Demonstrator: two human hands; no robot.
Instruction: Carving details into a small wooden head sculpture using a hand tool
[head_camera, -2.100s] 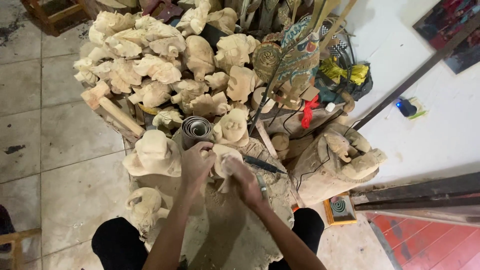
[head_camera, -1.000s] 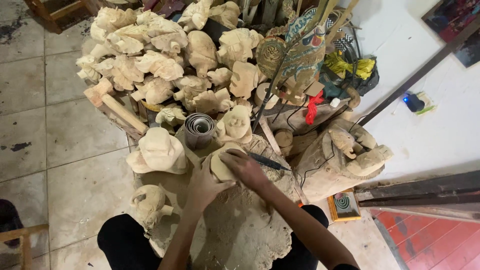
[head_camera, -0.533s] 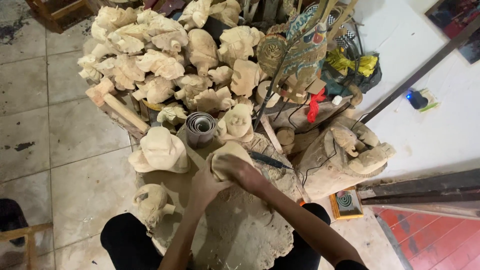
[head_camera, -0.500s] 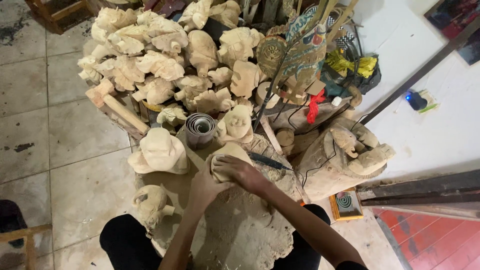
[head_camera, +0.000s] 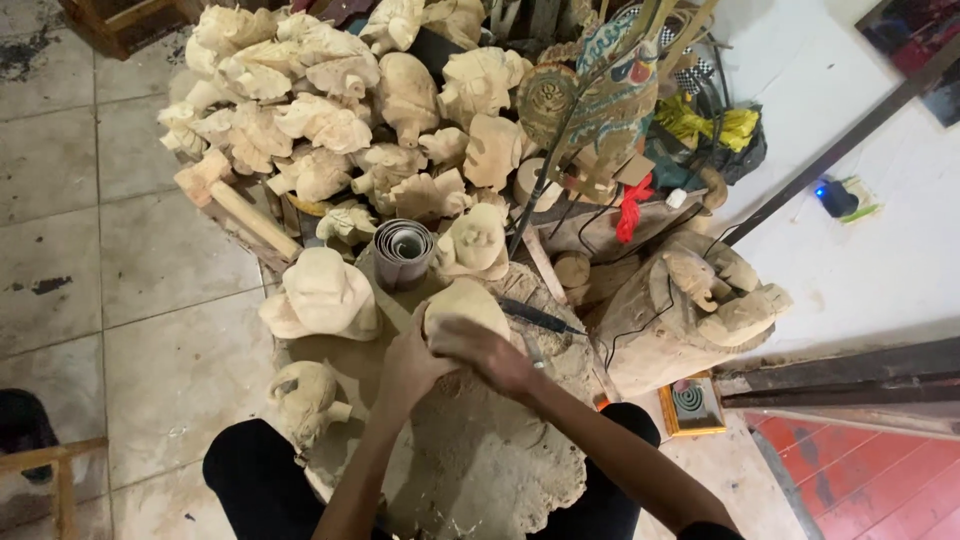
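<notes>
carving now probably under fingers

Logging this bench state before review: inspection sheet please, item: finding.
Surface: rough wooden stump block, dusty, between the knees.
Job's things: pale unfinished wooden carving on the stump.
Clutter: heap of pale carved figures; grey rolled sheet; wooden mallet; dark-handled knife.
Grippers: left hand and right hand both clasp the carving.
Cables: thin dark cords over the log at right.
Surroundings: grey tiled floor; red floor at lower right.
</notes>
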